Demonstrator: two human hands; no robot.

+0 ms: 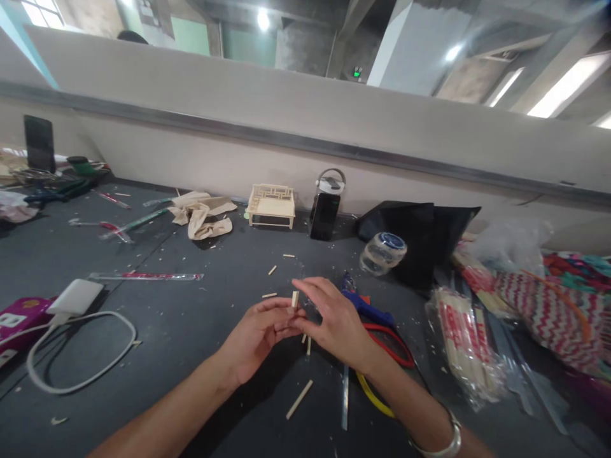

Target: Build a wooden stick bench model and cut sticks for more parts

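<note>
Near the middle of the dark table, my left hand [267,327] is closed, pinching a short pale wooden piece [294,299] that stands upright between thumb and fingers. Close against it from the right, my right hand [331,318] has its thumb by the left fingertips and its other fingers arched over the piece; whether it grips anything is unclear. Small wooden sticks lie around the hands, among them a longer stick [299,399] in front and a short one [272,270] behind.
A miniature wooden bench [272,207] and a phone [325,216] against a bottle stand at the back. To the right are a clear jar [383,253], a blue glue gun [367,308], red-handled pliers [394,343] and bagged sticks [465,337]. A white charger [76,298] lies left.
</note>
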